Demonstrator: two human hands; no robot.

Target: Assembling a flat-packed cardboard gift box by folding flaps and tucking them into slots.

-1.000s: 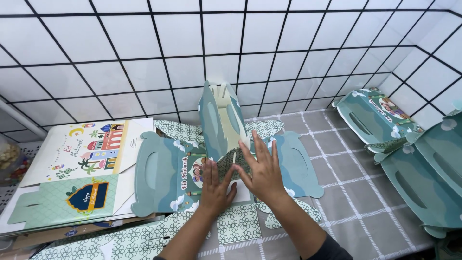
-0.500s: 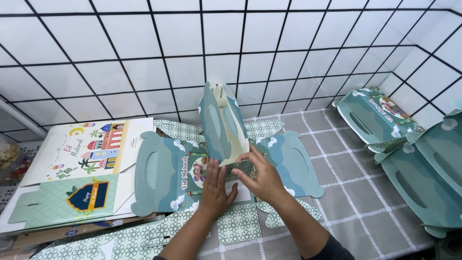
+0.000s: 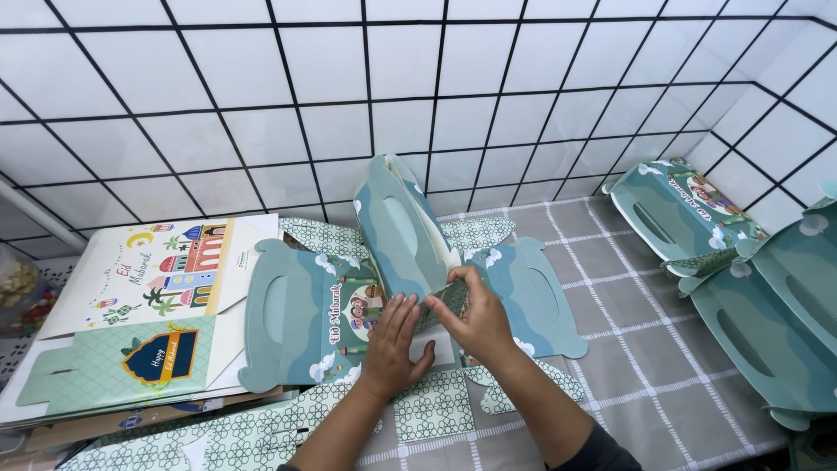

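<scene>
The teal box blank [image 3: 384, 305] lies on the tiled bench [image 3: 628, 349], and its handle panel [image 3: 397, 231] now stands more upright than a moment ago, tipped up from the middle. The left hand [image 3: 392, 336] presses flat, fingers spread, on the blank's centre. The right hand [image 3: 475, 314] pinches a small flap at the panel's foot, fingers together. Left of the blank sits a stack of flat cards [image 3: 131, 340]; to its right, folded boxes [image 3: 758, 288].
</scene>
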